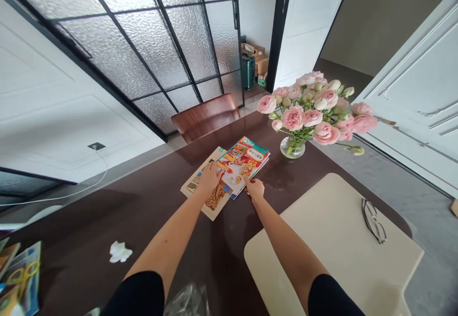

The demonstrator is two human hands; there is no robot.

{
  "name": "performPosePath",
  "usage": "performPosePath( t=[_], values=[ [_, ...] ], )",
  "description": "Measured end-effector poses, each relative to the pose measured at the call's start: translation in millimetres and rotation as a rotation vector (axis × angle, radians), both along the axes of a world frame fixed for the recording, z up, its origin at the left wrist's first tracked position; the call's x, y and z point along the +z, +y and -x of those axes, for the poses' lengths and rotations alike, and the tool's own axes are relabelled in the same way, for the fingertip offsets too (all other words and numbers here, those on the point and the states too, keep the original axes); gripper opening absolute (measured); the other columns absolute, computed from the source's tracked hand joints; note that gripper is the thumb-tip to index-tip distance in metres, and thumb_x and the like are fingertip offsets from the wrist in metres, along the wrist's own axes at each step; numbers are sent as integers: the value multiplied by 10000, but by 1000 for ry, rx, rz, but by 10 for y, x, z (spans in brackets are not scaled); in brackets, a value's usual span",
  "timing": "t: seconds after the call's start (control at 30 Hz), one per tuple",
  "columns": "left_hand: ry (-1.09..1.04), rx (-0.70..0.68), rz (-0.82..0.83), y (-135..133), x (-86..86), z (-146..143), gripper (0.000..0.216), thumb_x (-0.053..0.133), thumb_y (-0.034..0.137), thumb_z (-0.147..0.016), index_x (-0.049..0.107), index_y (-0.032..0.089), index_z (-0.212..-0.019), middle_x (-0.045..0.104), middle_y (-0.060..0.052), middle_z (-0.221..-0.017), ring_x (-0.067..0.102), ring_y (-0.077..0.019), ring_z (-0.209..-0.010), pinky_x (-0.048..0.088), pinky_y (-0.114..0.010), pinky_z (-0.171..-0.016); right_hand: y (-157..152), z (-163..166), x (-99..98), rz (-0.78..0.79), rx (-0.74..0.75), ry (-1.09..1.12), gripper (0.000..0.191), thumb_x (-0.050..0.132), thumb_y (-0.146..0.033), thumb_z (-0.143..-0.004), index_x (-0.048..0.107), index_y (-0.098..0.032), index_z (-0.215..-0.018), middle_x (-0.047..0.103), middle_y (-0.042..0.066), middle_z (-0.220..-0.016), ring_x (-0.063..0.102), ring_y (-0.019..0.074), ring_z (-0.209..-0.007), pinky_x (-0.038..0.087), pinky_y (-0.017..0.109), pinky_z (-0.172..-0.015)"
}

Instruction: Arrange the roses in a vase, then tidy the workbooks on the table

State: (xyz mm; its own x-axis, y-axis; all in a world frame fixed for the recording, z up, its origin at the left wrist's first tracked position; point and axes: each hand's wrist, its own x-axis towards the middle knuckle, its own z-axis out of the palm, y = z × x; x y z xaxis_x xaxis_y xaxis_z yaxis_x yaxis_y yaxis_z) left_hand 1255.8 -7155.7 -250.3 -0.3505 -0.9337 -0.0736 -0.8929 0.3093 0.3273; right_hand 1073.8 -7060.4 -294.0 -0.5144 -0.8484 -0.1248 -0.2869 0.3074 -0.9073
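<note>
A colourful textbook point(238, 169) with a red, white and teal cover lies on the dark table, with at least one more book edge under it. It overlaps a beige book point(214, 200) that has animal-pattern pictures. My left hand point(208, 180) rests over the beige book, fingers stretched forward and touching the textbook's left edge. At the textbook's lower right side, my right hand point(255, 188) grips the edge, thumb on top and the other fingers curled at the side, partly hidden.
A glass vase point(292, 148) of pink flowers point(313, 111) stands behind the books. Right lies a beige board point(322, 220) with glasses point(373, 221). Crumpled tissue point(120, 252), yellow scissors point(23, 275) and clear plastic point(189, 300) are nearer. A brown chair point(207, 116) stands across the table point(157, 197).
</note>
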Motion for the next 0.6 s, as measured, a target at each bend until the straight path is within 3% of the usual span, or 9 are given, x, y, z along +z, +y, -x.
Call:
performPosePath(
  t=[0.1, 0.2, 0.33, 0.47, 0.6],
  values=[
    [-87, 43, -13, -129, -99, 145, 529, 554, 286, -867, 439, 76, -1339, 492, -243, -1386, 453, -307, -1314, 338, -379, -1068, -75, 46, -124, -88, -81, -134, 290, 648, -442, -752, 570, -233, -567, 583, 15, -426, 619, 183, -444, 461, 253, -418],
    [-135, 78, 15, -92, -94, 167, 654, 654, 352, -805, 424, 86, -1356, 515, -239, -1343, 481, -330, -1267, 338, -397, -1051, -40, 65, -175, -145, -121, -278, 207, 669, -372, -713, 597, -214, -600, 675, 43, -548, 655, 188, -485, 508, 266, -440],
    [-165, 163, -63, 95, -49, 105, 839, 763, 499, -674, 449, 113, -1349, 561, -233, -1255, 505, -387, -1194, 352, -476, -1006, 145, 104, -55, -151, -106, -452, 147, 664, -321, -683, 678, -186, -741, 740, 53, -702, 711, 210, -623, 576, 298, -539],
    [-81, 96, -56, 296, -120, 1, 644, 630, 550, -790, 525, 160, -1291, 577, -197, -1227, 497, -383, -1184, 350, -496, -1000, 625, 342, 211, -100, -157, -539, 328, 691, -402, -649, 697, -190, -899, 755, 51, -788, 712, 215, -659, 582, 316, -561],
    [-35, 107, 39, 276, -192, -69, 530, 573, 409, -859, 498, 132, -1305, 516, -209, -1324, 456, -357, -1255, 318, -451, -1059, 1487, 745, 337, -102, -251, -669, 430, 809, -408, -539, 709, -197, -901, 760, 76, -850, 708, 212, -674, 574, 308, -581]
  ],
)
